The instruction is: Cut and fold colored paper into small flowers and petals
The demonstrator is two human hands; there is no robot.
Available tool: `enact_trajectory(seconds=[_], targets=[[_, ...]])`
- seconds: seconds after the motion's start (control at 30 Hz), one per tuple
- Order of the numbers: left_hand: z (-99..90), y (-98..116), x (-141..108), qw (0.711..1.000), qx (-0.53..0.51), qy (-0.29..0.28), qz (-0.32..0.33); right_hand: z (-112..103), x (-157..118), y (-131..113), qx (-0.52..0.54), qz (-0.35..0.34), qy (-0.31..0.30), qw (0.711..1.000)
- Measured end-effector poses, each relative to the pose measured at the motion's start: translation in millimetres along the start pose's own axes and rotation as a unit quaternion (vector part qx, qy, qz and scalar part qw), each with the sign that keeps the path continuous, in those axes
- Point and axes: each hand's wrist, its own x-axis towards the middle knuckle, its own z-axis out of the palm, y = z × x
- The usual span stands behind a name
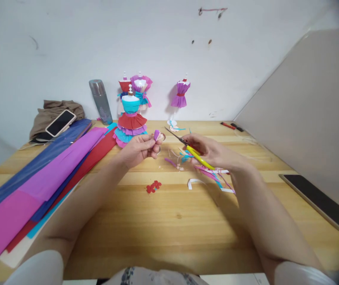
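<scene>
My left hand (142, 149) pinches a small folded piece of purple crepe paper (157, 135) between thumb and fingers. Facing it across a short gap, my right hand (206, 149) grips yellow-handled scissors (199, 156), their dark blades pointing up and left toward the paper. From this angle I cannot tell how far the blades are apart. On the table below lie red paper flower shapes (153, 186). Strips and scraps of white, pink and blue paper (214, 174) are scattered beneath my right hand.
Small dress forms in crepe paper dresses (132, 120) stand at the back, one purple-dressed form (181, 95) apart. A grey bottle (100, 102) leans by the wall. Long crepe paper sheets (50, 178) and a phone (61, 122) lie left; a dark tablet-like slab (320, 202) lies right.
</scene>
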Motion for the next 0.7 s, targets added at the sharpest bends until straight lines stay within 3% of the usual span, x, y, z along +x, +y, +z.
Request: enact_trajectory(seconds=[0.1,0.3,0.7], targets=[[1.0,-0.2,0.6,1.000,0.014,0.010,0.006,-1.2,-1.0,-11.9,0.023,-0.016,-0.008,1.000],[5.1,-0.5,1.3,0.997,0.067,0.035,0.022,12.8,0.7,-33.6,-0.178,-0.052,0.060,0.981],[11.4,-2.6,1.4,0.990,0.124,0.072,0.001,19.2,2.5,-32.8,-0.258,-0.069,0.064,0.961]])
